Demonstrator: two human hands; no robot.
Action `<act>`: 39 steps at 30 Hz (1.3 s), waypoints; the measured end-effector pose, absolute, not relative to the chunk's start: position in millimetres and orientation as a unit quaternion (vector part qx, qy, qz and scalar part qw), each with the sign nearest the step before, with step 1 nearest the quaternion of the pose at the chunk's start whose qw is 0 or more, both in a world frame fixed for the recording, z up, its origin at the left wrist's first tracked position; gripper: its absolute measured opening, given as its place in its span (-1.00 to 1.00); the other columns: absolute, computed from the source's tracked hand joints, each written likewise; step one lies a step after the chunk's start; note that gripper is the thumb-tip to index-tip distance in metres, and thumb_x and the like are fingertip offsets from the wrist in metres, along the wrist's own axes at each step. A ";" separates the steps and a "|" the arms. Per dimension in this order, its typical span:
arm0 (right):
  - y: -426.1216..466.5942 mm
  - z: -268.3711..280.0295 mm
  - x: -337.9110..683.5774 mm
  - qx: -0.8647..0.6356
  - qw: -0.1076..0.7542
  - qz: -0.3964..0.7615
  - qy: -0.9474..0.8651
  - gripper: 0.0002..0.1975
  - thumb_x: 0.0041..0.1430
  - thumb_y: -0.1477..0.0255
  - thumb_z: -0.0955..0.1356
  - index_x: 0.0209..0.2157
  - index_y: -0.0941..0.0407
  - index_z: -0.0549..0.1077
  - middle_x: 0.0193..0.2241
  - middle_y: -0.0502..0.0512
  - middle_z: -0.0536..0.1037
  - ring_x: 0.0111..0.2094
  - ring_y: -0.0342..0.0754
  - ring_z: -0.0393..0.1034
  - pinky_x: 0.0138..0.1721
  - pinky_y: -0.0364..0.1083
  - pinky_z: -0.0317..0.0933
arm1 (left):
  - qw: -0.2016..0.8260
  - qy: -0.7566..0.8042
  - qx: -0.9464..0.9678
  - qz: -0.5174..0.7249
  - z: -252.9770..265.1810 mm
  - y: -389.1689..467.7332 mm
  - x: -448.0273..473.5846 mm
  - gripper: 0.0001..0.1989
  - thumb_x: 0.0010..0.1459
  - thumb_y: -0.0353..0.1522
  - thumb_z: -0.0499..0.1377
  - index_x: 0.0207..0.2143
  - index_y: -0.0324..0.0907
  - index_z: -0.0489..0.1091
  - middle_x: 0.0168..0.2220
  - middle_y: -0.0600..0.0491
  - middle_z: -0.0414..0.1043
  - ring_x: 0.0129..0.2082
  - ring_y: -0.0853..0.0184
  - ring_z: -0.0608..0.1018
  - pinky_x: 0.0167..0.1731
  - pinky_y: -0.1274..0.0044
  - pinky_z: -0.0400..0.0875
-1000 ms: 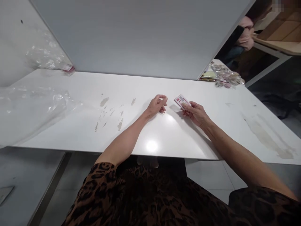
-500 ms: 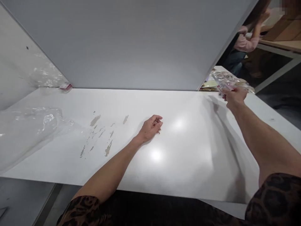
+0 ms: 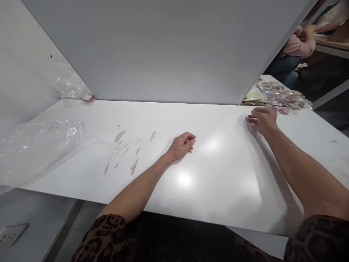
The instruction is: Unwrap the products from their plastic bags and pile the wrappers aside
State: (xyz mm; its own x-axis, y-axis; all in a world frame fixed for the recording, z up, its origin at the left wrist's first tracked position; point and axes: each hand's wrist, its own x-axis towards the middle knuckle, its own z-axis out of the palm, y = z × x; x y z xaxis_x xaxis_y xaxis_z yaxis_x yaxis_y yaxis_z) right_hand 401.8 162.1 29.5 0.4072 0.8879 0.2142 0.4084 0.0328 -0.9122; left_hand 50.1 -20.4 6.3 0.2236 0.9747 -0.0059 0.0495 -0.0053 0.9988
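Note:
My left hand (image 3: pixel 182 146) rests on the white tabletop (image 3: pixel 207 196), its fingers loosely curled with the thumb a little apart, and I see nothing in it. My right hand (image 3: pixel 264 120) is over the far right of the table, fingers bent and somewhat apart, with nothing visible between them. Just behind it lies a pile of clear plastic packets (image 3: pixel 289 96) with small pinkish and brownish items inside. Beside the pile, a yellowish packet (image 3: pixel 255 96) shows near the panel's corner.
A grey upright panel (image 3: pixel 169 51) stands along the table's back. On the left lie a large clear plastic bag (image 3: pixel 43 149) and a small pink-and-white box (image 3: pixel 89 98). A socket (image 3: pixel 12 234) is below. Another person in a pink sleeve (image 3: pixel 298 45) sits beyond, at right.
My right hand has let go of a clear packet with a printed card at the pile and drawn slightly back toward me. My left hand stays on the table. The view has shifted slightly.

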 end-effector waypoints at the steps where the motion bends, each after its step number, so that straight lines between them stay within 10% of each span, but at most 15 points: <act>1: 145.5 29.0 397.7 -0.658 0.525 0.265 -0.470 -0.78 0.22 0.70 0.38 -0.37 0.15 0.31 -0.53 -0.13 0.34 -0.54 -0.23 0.36 -0.30 -0.02 0.33 | 0.541 0.450 0.565 0.430 6.2 -19.2 50.2 -0.82 0.34 -0.27 0.28 -0.09 -0.18 0.45 -0.33 0.15 0.42 -0.41 0.49 0.54 -0.32 0.54 0.54; 16: -43.8 8.0 222.4 -0.538 0.480 0.492 -0.487 -0.65 -0.17 0.39 0.55 -0.24 0.11 0.63 -0.21 0.12 0.64 -0.28 -0.09 0.45 -0.18 -0.04 0.29 | 0.459 0.471 0.589 0.470 11.7 -15.1 43.6 -0.84 0.43 -0.26 0.18 -0.09 -0.13 0.50 -0.11 0.09 0.56 -0.32 0.51 0.55 -0.19 0.59 0.53; 31: -72.1 2.9 109.0 -0.435 0.323 0.448 -0.711 -0.55 0.18 0.00 0.42 -0.06 0.02 0.60 -0.31 0.10 0.56 -0.36 -0.02 0.40 -0.31 -0.02 0.31 | 0.107 0.770 0.368 0.510 35.7 6.0 -234.3 -0.67 0.43 -0.47 0.09 0.18 -0.19 0.43 0.16 -0.15 0.54 0.13 0.29 0.60 0.25 0.45 0.44; 39: -65.2 -3.1 131.2 -0.420 0.271 0.409 -0.764 -0.75 0.16 -0.03 0.44 -0.11 -0.50 0.64 -0.14 -0.08 0.72 -0.17 0.31 0.69 -0.40 0.16 0.62 | 0.030 0.826 0.258 0.501 19.5 58.3 -339.2 -0.38 0.45 -0.43 0.13 0.48 -0.21 0.05 0.50 -0.33 0.16 0.42 0.15 0.43 0.41 0.39 0.28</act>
State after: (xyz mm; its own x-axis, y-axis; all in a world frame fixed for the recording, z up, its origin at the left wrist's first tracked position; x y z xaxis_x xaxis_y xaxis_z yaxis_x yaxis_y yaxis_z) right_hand 131.2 -65.2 -3.1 -0.5002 0.8630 0.0713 0.4195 0.3136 -0.8518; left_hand -339.2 58.3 19.5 -0.8656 0.4553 0.2086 0.3952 0.3650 0.8430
